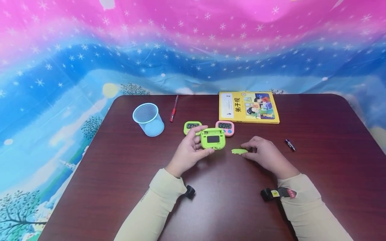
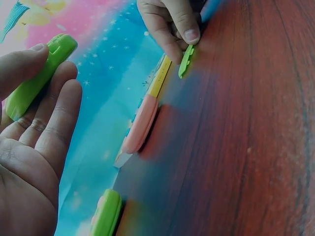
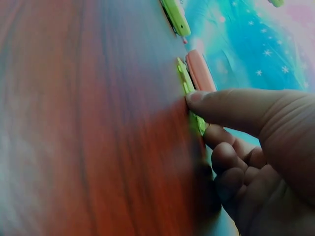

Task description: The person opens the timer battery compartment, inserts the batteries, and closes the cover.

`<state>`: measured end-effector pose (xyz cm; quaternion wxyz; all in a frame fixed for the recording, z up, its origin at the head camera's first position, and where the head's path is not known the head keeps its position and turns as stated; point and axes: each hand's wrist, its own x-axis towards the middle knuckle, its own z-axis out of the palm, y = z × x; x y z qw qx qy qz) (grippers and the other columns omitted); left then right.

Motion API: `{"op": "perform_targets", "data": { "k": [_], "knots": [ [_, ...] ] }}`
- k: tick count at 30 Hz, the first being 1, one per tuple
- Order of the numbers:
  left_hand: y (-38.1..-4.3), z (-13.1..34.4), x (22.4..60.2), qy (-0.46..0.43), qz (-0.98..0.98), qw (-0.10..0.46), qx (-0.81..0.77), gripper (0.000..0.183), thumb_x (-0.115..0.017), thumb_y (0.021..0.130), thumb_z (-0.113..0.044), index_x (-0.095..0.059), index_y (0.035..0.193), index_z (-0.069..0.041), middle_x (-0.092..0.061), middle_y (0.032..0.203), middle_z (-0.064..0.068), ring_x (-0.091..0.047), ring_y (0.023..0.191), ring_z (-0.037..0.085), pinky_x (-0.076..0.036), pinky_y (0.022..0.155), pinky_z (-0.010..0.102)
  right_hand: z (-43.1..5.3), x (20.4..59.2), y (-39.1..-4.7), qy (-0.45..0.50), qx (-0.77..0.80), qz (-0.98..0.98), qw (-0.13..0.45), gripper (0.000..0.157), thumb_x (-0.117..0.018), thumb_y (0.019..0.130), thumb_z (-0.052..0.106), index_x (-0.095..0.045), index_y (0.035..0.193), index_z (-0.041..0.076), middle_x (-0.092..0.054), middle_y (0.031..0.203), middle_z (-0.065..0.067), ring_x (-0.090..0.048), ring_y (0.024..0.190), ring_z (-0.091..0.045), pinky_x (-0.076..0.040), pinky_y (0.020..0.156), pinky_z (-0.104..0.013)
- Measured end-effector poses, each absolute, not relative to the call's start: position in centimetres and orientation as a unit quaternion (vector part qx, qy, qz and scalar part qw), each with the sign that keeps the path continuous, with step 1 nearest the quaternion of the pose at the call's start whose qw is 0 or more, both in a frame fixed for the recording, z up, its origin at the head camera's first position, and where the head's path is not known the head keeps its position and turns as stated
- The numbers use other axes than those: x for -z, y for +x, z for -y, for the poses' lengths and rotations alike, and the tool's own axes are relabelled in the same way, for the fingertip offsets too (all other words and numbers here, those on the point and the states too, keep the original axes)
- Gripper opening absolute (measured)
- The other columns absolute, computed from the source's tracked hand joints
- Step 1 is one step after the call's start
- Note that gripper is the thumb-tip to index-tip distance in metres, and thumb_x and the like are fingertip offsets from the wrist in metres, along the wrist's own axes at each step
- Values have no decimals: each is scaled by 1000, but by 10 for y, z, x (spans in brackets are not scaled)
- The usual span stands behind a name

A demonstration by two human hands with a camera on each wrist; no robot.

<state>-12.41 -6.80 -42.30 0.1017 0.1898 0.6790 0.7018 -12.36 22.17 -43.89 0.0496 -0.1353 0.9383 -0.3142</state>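
My left hand point(image 1: 188, 150) grips a green digital timer point(image 1: 213, 139) by its edges, its back turned toward me with the battery compartment uncovered. In the left wrist view that timer point(image 2: 42, 73) shows edge-on between thumb and fingers. My right hand point(image 1: 265, 154) pinches a small green battery cover point(image 1: 239, 151) between thumb and fingers, low over the table. The right wrist view shows the thumb on the cover point(image 3: 185, 78). Just behind the held timer, a second green timer point(image 1: 192, 126) and a pink timer point(image 1: 228, 128) rest on the table, displays up.
Dark batteries point(image 1: 291, 145) lie to the right of my right hand. A blue mesh pen cup point(image 1: 150, 122) stands at the left, with a red pen point(image 1: 174, 108) beside it. At the back lies a yellow book point(image 1: 248, 107) on the brown table point(image 1: 120, 167).
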Motion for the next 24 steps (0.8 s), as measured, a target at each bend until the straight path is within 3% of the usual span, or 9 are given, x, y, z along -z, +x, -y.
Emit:
{"op": "perform_targets", "data": {
  "k": [8, 18, 24],
  "knots": [
    [-123, 67, 419, 188, -677, 103, -704, 77, -76, 83, 10, -39, 147, -12, -66, 125, 19, -69, 107, 26, -59, 90, 34, -246, 435, -126, -112, 305, -946, 20, 32, -83, 84, 17, -74, 114, 9, -62, 96, -3, -52, 80, -20, -47, 67, -33],
    [-122, 67, 418, 187, -676, 108, -704, 76, -75, 83, 10, -39, 146, -12, -66, 125, 19, -69, 107, 26, -58, 91, 34, -292, 426, -127, -27, 267, -963, -3, 36, -80, 87, 19, -70, 117, 2, -61, 107, -15, -55, 94, -32, -50, 79, -49],
    [-122, 67, 418, 191, -673, 110, -706, 76, -75, 83, 11, -39, 146, -11, -66, 126, 19, -69, 108, 27, -58, 90, 35, -317, 429, -127, 17, 247, -969, 13, 47, -78, 89, 24, -63, 124, -4, -54, 118, -26, -50, 103, -43, -47, 86, -64]
  ]
}}
